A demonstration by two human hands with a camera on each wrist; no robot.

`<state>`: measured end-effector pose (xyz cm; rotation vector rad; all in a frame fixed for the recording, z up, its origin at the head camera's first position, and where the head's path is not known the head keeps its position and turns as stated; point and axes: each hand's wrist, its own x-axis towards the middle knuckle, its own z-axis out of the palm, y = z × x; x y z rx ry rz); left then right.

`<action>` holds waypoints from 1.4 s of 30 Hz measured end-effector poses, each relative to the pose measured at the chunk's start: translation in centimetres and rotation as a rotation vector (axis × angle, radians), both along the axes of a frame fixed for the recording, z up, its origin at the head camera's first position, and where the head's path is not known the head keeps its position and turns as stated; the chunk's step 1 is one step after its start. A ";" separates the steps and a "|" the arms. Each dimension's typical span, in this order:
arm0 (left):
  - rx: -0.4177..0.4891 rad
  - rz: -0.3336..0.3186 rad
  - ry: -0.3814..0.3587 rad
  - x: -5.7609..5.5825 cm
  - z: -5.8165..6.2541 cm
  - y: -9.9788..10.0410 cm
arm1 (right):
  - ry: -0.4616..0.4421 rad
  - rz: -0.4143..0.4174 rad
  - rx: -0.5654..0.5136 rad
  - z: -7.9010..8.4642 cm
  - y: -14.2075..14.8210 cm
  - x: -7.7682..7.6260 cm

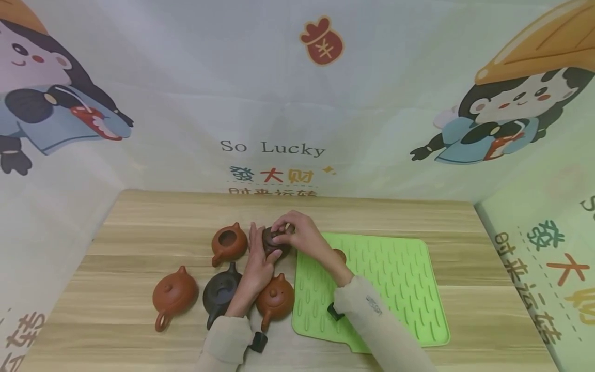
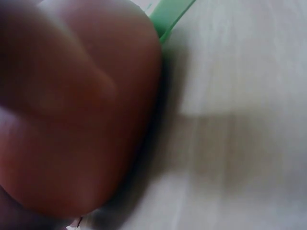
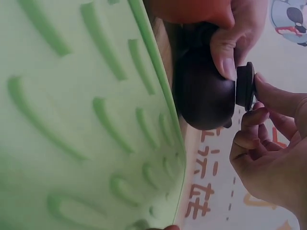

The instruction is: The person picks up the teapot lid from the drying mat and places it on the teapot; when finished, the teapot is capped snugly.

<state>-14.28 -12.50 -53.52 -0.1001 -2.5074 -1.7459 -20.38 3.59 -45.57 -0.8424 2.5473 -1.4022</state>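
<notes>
A dark brown teapot (image 3: 204,93) stands at the left edge of the green mat. My left hand (image 1: 260,264) holds its body, with the thumb at the rim in the right wrist view. My right hand (image 1: 302,236) pinches a dark lid (image 3: 245,86), which sits over the pot's mouth with a narrow gap showing. Beside my left hand is a reddish-brown teapot (image 1: 238,249) with an uncovered mouth. Under the left forearm lies a black teapot (image 1: 215,290), partly hidden. A lidded reddish-brown teapot (image 1: 276,302) is just right of that forearm.
Another lidded reddish-brown teapot (image 1: 174,293) stands farther left on the wooden table (image 1: 116,268). On the ridged green mat (image 1: 400,294), a small reddish-brown thing (image 1: 341,254) is mostly hidden by the right forearm. A printed cloth (image 1: 279,113) hangs behind the table.
</notes>
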 end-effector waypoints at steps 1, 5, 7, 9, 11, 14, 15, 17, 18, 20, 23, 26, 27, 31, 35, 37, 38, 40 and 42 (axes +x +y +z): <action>-0.011 0.001 0.000 -0.2 -0.4 -0.1 | -0.004 -0.006 0.006 0.0 -0.2 0.0; -0.045 -0.004 -0.024 -1.0 -1.8 -0.4 | -0.032 -0.035 0.020 -0.2 -0.7 -0.2; -0.050 -0.004 -0.036 -1.0 -1.9 -0.4 | -0.037 -0.043 0.022 -0.3 -0.9 -0.3; -0.048 -0.005 -0.039 -0.9 -1.6 -0.4 | -0.043 -0.049 0.021 -0.5 -1.1 -0.3; -0.036 -0.003 -0.030 -0.5 -0.7 -0.3 | -0.044 -0.052 0.022 -0.7 -1.2 -0.4; -0.032 -0.004 -0.027 0.1 1.1 -0.1 | -0.049 -0.058 0.026 -0.8 -1.4 -0.5; -0.032 -0.003 -0.032 0.3 1.7 0.0 | -0.047 -0.059 0.031 -0.8 -1.5 -0.5; -0.027 -0.007 -0.046 0.7 2.9 0.1 | -0.054 -0.067 0.040 -0.8 -1.6 -0.4; -0.029 -0.007 -0.054 0.8 3.1 0.1 | -0.059 -0.068 0.043 -0.8 -1.6 -0.3; -0.017 -0.006 -0.052 0.8 3.1 -0.1 | -0.071 -0.072 0.049 -0.9 -1.8 -0.1; -0.007 -0.007 -0.051 0.7 2.7 -0.4 | -0.078 -0.078 0.051 -0.8 -1.9 0.1; -0.021 -0.013 -0.081 0.4 2.5 -0.7 | -0.075 -0.082 0.056 -0.6 -1.9 0.2; -0.034 -0.012 -0.079 0.2 2.2 -0.7 | -0.075 -0.083 0.060 -0.5 -1.9 0.2; -0.130 -0.028 -0.038 0.4 2.2 -1.5 | -0.083 -0.090 0.067 -0.5 -1.7 0.2; -0.242 -0.025 0.121 1.2 2.9 -3.6 | -0.027 -0.088 0.079 -0.6 -1.4 0.4; -0.274 0.004 0.182 1.9 4.5 -4.8 | 0.015 -0.078 0.081 -0.5 -1.2 0.6; -0.287 0.025 0.199 2.4 5.4 -5.5 | 0.027 -0.075 0.074 -0.4 -1.0 0.8; -0.312 0.047 0.193 3.2 7.2 -6.8 | 0.047 -0.074 0.052 0.0 -0.3 1.1; -0.337 0.066 0.140 3.8 8.4 -8.1 | 0.065 -0.082 0.036 0.4 0.8 1.5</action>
